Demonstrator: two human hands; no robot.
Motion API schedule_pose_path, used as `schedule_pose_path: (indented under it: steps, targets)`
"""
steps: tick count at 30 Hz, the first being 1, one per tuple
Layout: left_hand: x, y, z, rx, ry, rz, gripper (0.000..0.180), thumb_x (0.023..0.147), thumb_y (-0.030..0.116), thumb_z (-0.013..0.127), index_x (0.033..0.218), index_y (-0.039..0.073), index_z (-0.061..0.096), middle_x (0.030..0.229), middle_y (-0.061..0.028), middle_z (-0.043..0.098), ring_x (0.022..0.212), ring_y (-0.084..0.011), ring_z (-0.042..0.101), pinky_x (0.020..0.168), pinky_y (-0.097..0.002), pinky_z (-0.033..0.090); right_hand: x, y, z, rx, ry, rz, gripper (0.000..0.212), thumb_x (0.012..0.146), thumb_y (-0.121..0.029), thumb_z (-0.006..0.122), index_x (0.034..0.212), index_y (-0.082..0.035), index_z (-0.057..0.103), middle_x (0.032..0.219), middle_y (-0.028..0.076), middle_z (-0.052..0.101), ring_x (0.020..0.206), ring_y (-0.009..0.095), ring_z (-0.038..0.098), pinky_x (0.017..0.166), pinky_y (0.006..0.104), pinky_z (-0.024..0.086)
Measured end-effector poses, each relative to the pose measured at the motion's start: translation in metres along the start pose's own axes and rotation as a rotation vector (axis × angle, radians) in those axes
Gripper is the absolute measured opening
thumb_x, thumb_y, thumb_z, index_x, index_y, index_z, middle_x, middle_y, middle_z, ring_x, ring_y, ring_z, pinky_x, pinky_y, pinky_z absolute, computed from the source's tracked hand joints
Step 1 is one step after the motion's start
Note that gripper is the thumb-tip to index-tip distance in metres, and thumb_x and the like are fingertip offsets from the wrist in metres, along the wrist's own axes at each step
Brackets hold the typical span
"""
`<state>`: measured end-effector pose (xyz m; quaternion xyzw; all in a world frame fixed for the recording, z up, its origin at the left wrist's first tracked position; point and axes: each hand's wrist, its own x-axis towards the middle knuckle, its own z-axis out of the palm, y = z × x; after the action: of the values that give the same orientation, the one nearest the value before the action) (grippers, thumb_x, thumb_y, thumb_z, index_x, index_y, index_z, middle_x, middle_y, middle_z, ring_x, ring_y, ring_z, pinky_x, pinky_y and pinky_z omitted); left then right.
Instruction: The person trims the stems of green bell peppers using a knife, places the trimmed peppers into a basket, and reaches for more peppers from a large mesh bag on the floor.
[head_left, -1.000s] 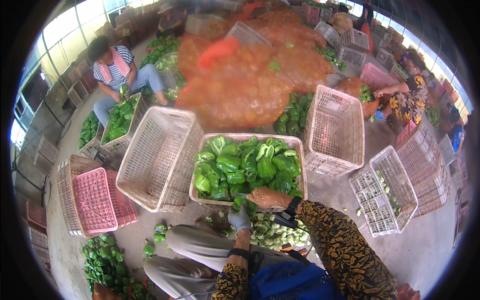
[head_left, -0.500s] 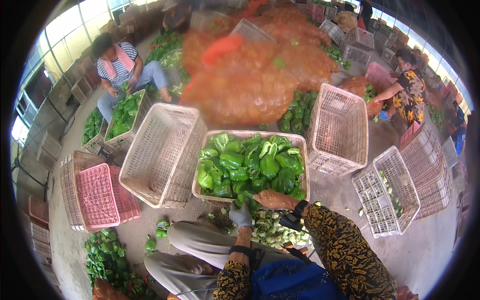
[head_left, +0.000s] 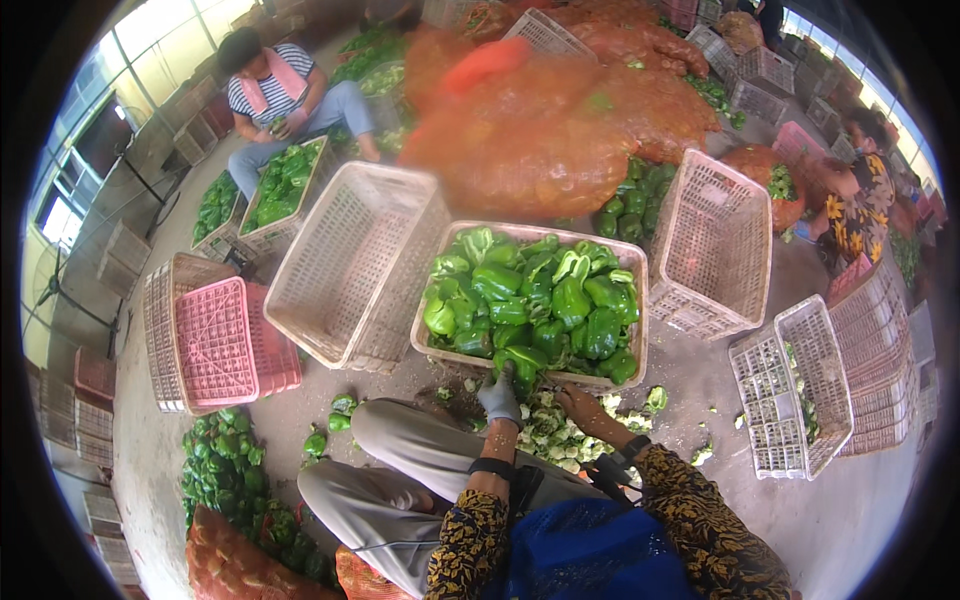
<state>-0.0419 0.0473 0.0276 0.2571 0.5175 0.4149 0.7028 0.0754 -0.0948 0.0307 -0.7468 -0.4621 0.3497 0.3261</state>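
Observation:
A pale crate (head_left: 640,300) full of green bell peppers stands right in front of my knees. At its near edge my left hand (head_left: 500,400), in a grey glove, is closed round a green bell pepper (head_left: 522,366). My right hand (head_left: 588,412), bare with a dark band at the wrist, is just right of it and lower, above a heap of pale pepper cores (head_left: 548,440) on the floor. Its fingers are curled together; whatever is in them is hidden. The peppers in the crate have their stem ends cut out.
Pale crates stand left (head_left: 350,270) and right (head_left: 712,245) of the full one. A pink crate (head_left: 217,345) is at left, above loose peppers (head_left: 222,465). Large orange mesh sacks (head_left: 520,150) lie beyond. A person (head_left: 285,100) sits far left, another (head_left: 855,195) far right.
My right hand has left the pepper and dropped toward the core heap. My left hand keeps the pepper, now against the crate's near edge. The whole view has shifted slightly.

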Motion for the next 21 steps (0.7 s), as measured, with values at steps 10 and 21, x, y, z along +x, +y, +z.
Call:
schedule_pose_path:
  steps: [10,21]
  targets:
    - [-0.020,0.033,0.004,-0.133,-0.335,-0.166,0.049,0.085,0.026,0.071,0.121,-0.004,0.056,0.105,-0.0102,0.065,0.086,-0.0195,0.065,0.071,-0.0328,0.056,-0.014,-0.076,-0.065,0.049,0.348,-0.231,0.038,0.085,-0.032,0.070,0.102,-0.001,0.057,0.070,0.011,0.053,0.062,0.018,0.051,0.056,0.0334,0.043]
    - [-0.035,0.041,0.007,-0.057,-0.553,0.048,0.057,0.090,0.019,0.067,0.137,0.002,0.040,0.124,-0.0110,0.056,0.108,-0.0161,0.056,0.090,-0.0281,0.048,0.012,-0.086,-0.029,0.609,0.126,0.058,0.057,0.080,-0.033,0.077,0.116,0.005,0.053,0.087,0.006,0.061,0.070,0.011,0.060,0.056,0.0270,0.049]
